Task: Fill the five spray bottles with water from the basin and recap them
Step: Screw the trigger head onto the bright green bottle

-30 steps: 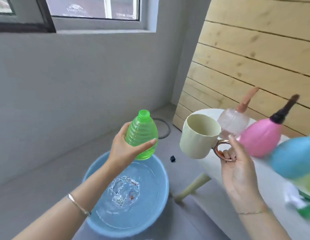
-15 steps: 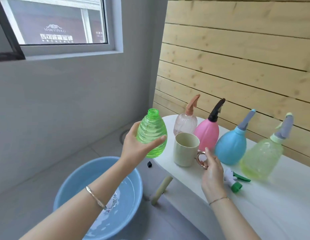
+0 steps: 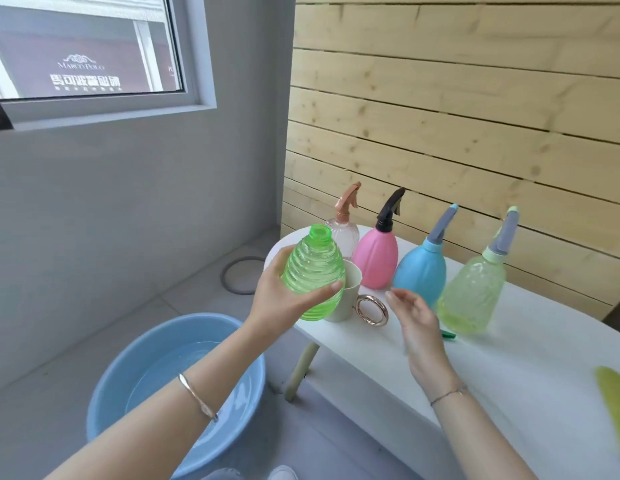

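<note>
Left hand: my left hand (image 3: 280, 303) wraps the ribbed, translucent green bottle (image 3: 313, 271), uncapped and upright, in front of the mug
Right hand: my right hand (image 3: 417, 323) hangs loosely open and empty, just beside the mug's copper ring handle (image 3: 372, 310)
Mug: smooth cream mug (image 3: 350, 292) near the white counter's (image 3: 509, 368) rounded end
Row: clear bottle (image 3: 346, 237), pink bottle (image 3: 376, 261), blue bottle (image 3: 421, 275), pale green bottle (image 3: 473, 292), all capped, along the plank wall
Basin: round blue basin (image 3: 114, 393) on the floor, holding water, left of the counter, open room above

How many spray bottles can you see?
5. The capless bright green bottle is in the left hand; the clear bottle, pink bottle, blue bottle and pale green bottle stand in a row on the white table. None seems hidden.
</note>
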`<action>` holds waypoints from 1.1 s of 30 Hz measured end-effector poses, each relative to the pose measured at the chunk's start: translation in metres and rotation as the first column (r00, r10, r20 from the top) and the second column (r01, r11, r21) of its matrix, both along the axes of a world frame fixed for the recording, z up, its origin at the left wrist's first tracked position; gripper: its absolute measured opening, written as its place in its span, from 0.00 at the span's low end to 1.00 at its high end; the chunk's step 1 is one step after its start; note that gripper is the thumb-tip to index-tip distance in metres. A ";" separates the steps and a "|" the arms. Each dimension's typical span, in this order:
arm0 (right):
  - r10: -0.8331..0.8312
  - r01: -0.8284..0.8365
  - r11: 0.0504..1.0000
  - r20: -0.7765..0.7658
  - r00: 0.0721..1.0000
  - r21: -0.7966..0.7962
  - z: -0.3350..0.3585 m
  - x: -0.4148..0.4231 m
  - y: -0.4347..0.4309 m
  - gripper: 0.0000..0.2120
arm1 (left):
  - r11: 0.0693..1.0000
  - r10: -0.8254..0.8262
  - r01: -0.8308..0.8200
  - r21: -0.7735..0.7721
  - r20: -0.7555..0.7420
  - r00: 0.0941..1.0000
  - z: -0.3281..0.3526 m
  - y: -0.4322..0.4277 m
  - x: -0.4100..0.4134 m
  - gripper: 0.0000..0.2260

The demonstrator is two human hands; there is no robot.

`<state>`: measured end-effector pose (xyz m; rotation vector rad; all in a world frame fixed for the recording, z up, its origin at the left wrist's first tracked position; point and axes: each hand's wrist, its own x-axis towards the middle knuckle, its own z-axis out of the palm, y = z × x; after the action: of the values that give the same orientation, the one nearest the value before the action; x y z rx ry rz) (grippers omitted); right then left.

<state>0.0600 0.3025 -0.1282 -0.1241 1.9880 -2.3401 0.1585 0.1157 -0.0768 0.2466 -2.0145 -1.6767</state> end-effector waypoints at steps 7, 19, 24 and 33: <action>0.010 0.083 0.807 -0.154 0.988 0.584 -0.009 -0.004 0.077 0.08 | 0.997 -0.083 0.083 -0.007 -0.004 0.997 0.000 0.036 -0.006 0.33; 0.007 0.084 0.787 -0.144 0.990 0.611 -0.014 0.002 0.099 0.10 | 0.988 -0.150 0.152 -0.026 0.072 0.986 -0.026 0.085 -0.009 0.37; -0.101 0.114 0.961 -0.065 0.993 0.252 0.027 0.010 0.126 0.08 | 0.977 -0.210 0.211 -0.006 0.081 0.974 -0.033 0.111 -0.018 0.32; -0.099 0.094 0.970 -0.010 0.995 -0.224 0.092 0.023 0.159 0.10 | 0.946 -0.324 0.320 0.057 0.099 0.941 -0.055 0.168 -0.039 0.25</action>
<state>0.0831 0.4618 -0.0363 -0.0651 1.7707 -2.6288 0.1199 0.2836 -0.1316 0.0185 -2.1955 -1.9398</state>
